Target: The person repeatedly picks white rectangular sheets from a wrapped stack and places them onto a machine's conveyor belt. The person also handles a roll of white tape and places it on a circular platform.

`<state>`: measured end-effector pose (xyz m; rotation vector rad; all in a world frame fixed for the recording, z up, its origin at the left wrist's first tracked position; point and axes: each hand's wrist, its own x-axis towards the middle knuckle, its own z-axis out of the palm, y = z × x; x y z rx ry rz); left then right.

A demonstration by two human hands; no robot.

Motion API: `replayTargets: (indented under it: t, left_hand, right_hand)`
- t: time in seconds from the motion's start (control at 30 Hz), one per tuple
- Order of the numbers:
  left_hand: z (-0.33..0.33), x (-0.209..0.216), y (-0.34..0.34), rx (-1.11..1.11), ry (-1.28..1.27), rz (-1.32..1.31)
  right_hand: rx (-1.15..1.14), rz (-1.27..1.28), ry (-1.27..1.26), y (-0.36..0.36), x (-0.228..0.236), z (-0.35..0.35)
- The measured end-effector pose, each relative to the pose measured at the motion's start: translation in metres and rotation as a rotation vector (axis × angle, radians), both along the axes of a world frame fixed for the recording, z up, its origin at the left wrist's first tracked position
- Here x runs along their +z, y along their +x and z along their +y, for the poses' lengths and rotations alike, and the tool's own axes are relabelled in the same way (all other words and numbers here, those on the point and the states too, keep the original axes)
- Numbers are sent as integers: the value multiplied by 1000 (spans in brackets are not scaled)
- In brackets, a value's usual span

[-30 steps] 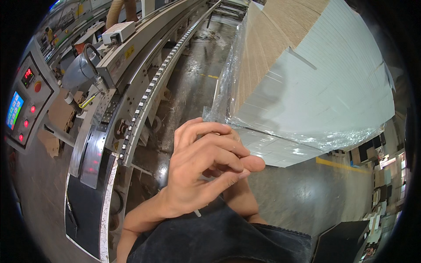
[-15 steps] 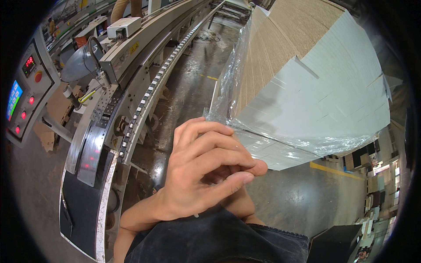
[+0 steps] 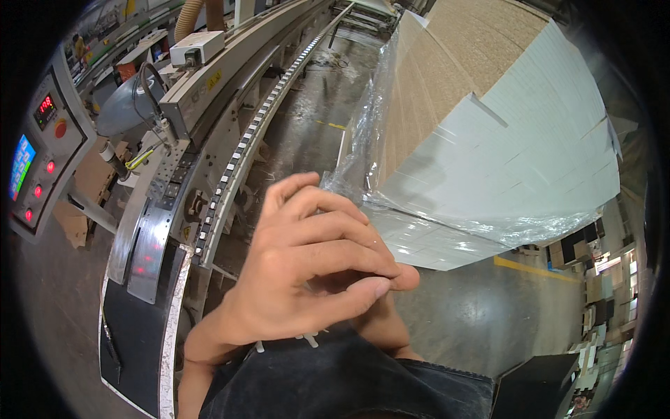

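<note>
My left hand is in front of my body, back of the hand up, with its fingers curled over my right hand. Its thumb and forefinger nearly meet at the right side. Behind and beneath it is my right hand; only a fingertip and the wrist show, and its other fingers are hidden. No tool or part is visible in either hand. Just beyond the hands stands a tall stack of white-faced chipboard panels, partly wrapped in clear plastic film.
At left runs a long machine with a toothed conveyor track and a black-topped end table, where a thin black air-gun-like tool lies. A control panel stands far left. A dark box-like block is at lower right.
Both hands have shifted slightly left together, still one over the other. The left hand's fingers have slid a little across the right hand. The view has turned slightly.
</note>
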<state>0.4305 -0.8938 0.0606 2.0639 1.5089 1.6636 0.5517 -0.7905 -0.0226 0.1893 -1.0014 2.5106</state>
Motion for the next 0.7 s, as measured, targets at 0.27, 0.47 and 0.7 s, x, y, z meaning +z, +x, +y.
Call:
replayTargets:
  t: [0.27,0.47,0.7]
  left_hand:
    - [-3,21,-11,259,105,413]
    - [-1,25,-2,373,119,528]
    - [18,7,-9,265,146,376]
  right_hand:
    - [-116,-18,86,-3,5,7]
    - [-216,-38,130,-5,5,15]
    - [-215,-96,155,-1,2,22]
